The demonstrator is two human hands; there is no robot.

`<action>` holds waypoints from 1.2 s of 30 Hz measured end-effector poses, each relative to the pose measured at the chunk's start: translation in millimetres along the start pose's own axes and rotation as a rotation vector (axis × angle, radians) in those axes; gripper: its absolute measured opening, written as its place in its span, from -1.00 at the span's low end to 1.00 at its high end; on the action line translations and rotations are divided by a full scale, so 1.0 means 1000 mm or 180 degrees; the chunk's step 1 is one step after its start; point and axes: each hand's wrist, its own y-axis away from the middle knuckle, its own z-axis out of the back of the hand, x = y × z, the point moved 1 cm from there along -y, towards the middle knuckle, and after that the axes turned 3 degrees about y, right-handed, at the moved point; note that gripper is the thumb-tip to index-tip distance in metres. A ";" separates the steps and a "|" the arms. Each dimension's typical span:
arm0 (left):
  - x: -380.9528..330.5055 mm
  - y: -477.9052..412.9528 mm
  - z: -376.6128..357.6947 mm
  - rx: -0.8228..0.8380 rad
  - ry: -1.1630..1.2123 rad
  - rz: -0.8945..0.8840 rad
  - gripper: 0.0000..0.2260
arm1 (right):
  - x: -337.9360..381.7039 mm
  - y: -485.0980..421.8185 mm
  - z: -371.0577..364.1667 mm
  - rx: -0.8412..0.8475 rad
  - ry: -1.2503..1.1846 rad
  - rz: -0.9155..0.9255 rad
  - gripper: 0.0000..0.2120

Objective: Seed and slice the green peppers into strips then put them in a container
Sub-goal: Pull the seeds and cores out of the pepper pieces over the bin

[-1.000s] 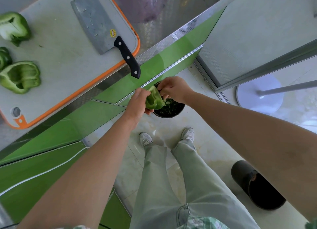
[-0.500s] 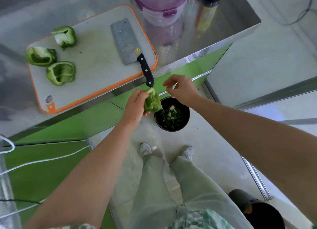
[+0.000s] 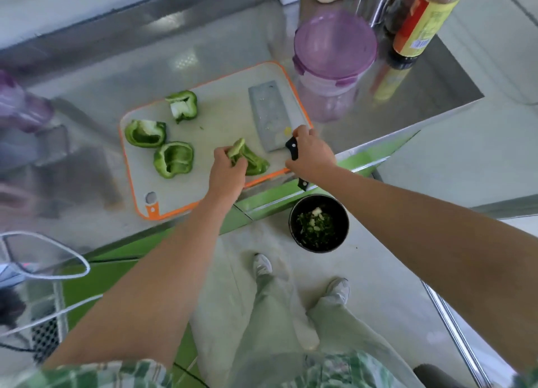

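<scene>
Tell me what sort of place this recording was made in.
Most likely a kitchen prep area, perhaps a commercial one: a stainless steel counter carries a cutting board with a cleaver and halved green peppers, and a sauce bottle and a purple-lidded container stand behind it.

Reaching forward and down with both bare forearms, side by side. Holding a cut piece of green pepper (image 3: 254,163) in the left hand (image 3: 228,170), with fingers curled round its edge. Gripping the black handle of a broad steel cleaver (image 3: 269,115) in the right hand (image 3: 313,154), knuckles upward.
</scene>
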 end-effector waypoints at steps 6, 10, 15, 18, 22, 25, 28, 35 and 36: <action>-0.012 -0.045 0.020 0.0196 -0.0895 -0.0253 -0.69 | 0.001 -0.022 0.011 0.0041 0.0287 -0.0422 -0.48; -0.014 -0.058 0.028 0.0446 -0.1247 -0.0673 -0.70 | 0.004 -0.031 0.015 0.0156 0.0371 -0.0477 -0.52; -0.016 -0.062 0.048 -0.0080 -0.0949 -0.0900 -0.75 | 0.014 -0.039 0.013 0.0322 0.0341 -0.0791 -0.51; -0.015 -0.065 0.070 -0.0751 -0.0595 -0.0752 -0.76 | 0.024 -0.042 0.010 0.0203 -0.0849 -0.0920 -0.63; -0.011 -0.064 0.098 -0.1514 -0.0154 -0.0518 -0.77 | 0.052 -0.035 0.009 0.0255 -0.1835 -0.0691 -0.78; -0.011 -0.057 0.105 -0.1797 -0.0081 -0.0493 -0.77 | 0.075 -0.022 -0.005 0.0314 -0.1895 -0.0452 -0.83; -0.009 -0.050 0.104 -0.1805 0.0042 -0.0555 -0.79 | 0.092 -0.010 -0.025 0.0242 -0.1799 -0.0376 -0.78; 0.004 -0.039 0.096 -0.1708 0.0030 -0.0603 -0.79 | 0.109 0.011 -0.057 0.0148 -0.1171 -0.0298 -0.80; 0.004 -0.038 0.096 -0.1691 -0.0015 -0.0612 -0.78 | 0.105 0.012 -0.054 0.0093 -0.1051 -0.0301 -0.79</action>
